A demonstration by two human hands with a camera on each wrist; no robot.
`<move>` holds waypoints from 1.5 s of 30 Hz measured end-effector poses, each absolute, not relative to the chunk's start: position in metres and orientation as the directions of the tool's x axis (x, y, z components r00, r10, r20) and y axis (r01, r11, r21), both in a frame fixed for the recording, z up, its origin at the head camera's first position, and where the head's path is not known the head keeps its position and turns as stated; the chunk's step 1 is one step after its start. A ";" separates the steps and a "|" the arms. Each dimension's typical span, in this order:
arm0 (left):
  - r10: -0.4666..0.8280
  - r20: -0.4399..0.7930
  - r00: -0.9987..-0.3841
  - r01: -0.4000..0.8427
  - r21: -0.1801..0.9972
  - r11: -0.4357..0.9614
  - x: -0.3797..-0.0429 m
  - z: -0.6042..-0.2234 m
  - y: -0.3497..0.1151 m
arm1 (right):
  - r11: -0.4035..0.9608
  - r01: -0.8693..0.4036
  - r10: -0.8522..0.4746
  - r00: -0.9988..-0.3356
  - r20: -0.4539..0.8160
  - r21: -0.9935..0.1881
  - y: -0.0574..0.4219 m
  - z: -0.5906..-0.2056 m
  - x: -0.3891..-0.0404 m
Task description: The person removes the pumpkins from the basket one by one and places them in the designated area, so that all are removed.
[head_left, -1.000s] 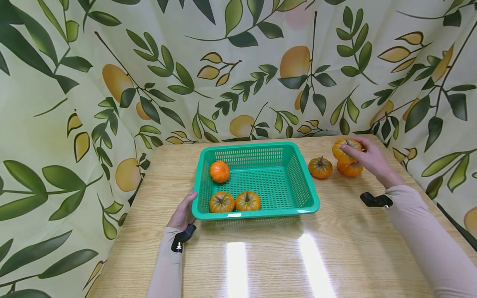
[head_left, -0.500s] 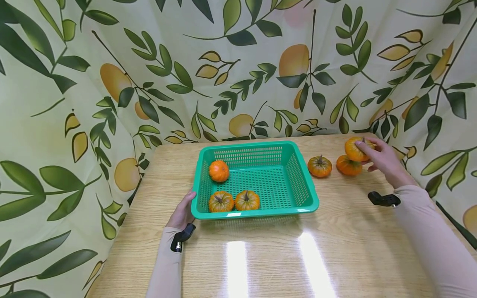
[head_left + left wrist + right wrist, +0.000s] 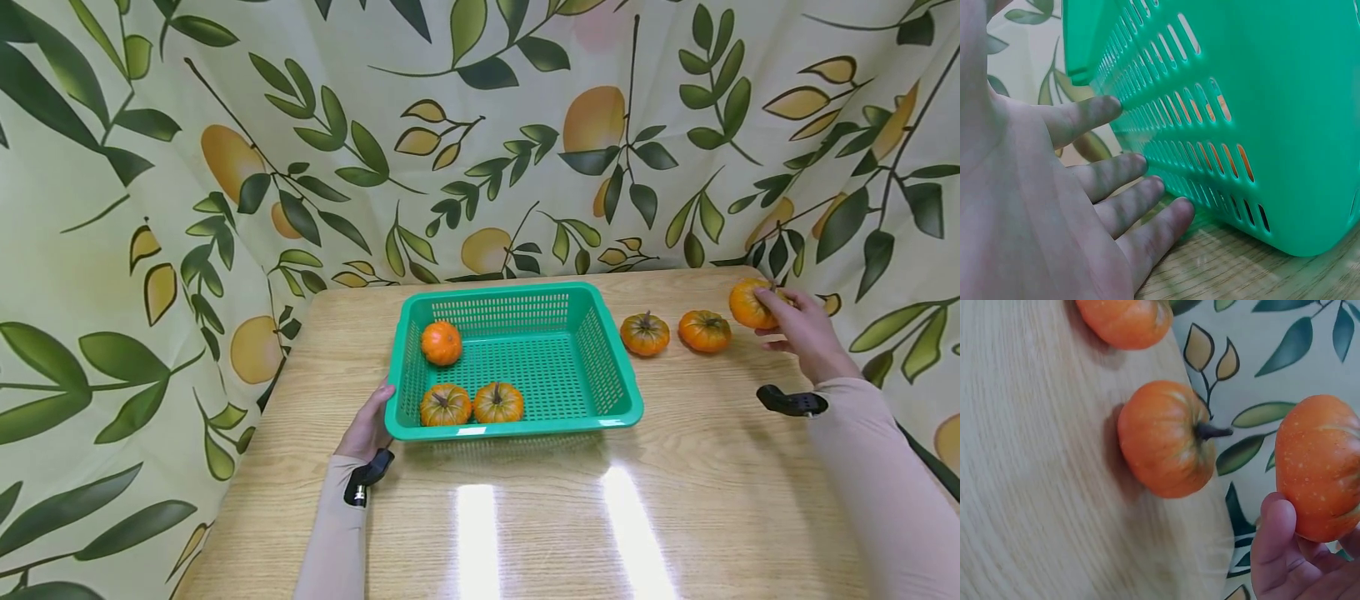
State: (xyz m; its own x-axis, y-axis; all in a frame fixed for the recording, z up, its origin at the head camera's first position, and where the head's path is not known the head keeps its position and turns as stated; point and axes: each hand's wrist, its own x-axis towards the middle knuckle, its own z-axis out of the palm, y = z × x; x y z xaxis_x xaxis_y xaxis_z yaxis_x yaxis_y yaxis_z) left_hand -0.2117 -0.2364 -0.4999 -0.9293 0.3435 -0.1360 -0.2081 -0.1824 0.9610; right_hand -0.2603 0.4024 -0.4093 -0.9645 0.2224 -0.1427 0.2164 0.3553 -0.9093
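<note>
My right hand (image 3: 813, 337) pinches a small orange pumpkin (image 3: 752, 303) between thumb and fingers, held up above the table. In the right wrist view this pumpkin (image 3: 1319, 469) is at the right, its far side cut off by the frame. Below and left of it, a second pumpkin (image 3: 704, 332) and a third (image 3: 644, 335) sit side by side on the table. My left hand (image 3: 367, 427) is at the left end of a green plastic basket (image 3: 517, 432). The left wrist view shows its fingers (image 3: 1129, 203) fairly straight, tips at the slotted basket wall (image 3: 1260, 125).
In the basket, a smooth orange pumpkin (image 3: 441, 343) lies at the back left. Two striped pumpkins, one (image 3: 446, 406) left of the other (image 3: 498, 403), sit along its front wall. A leaf-patterned curtain (image 3: 480, 142) borders the wooden table (image 3: 525, 525) behind and at the sides.
My right hand has carried its pumpkin rightward, from over the second pumpkin to beside it, uncovering that one. The left hand and basket have stayed put.
</note>
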 end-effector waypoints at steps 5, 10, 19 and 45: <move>0.334 -0.140 -0.932 -0.209 0.961 -0.180 -0.212 -0.499 -0.235 | 0.320 0.266 0.254 -0.949 -0.189 -0.909 0.409 -0.416 -0.258; 0.341 -0.132 -0.931 -0.206 0.960 -0.192 -0.212 -0.500 -0.235 | 0.285 0.293 0.286 -0.935 -0.211 -0.913 0.414 -0.423 -0.257; 0.336 -0.146 -0.931 -0.216 0.959 -0.182 -0.212 -0.500 -0.235 | 0.228 0.325 0.342 -0.909 -0.237 -0.918 0.426 -0.441 -0.251; 0.331 -0.157 -0.930 -0.222 0.961 -0.167 -0.213 -0.499 -0.235 | 0.067 0.414 0.351 -0.861 -0.367 -0.908 0.423 -0.470 -0.255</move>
State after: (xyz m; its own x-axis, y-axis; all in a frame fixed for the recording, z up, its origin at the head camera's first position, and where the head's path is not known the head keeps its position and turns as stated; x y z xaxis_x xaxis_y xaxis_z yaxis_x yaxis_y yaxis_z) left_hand -0.2130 -0.2348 -0.4991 -0.9303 0.3313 -0.1575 -0.2222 -0.1673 0.9605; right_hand -0.2549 0.4229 -0.4696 -0.8614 0.3514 -0.3667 0.4139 0.0675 -0.9078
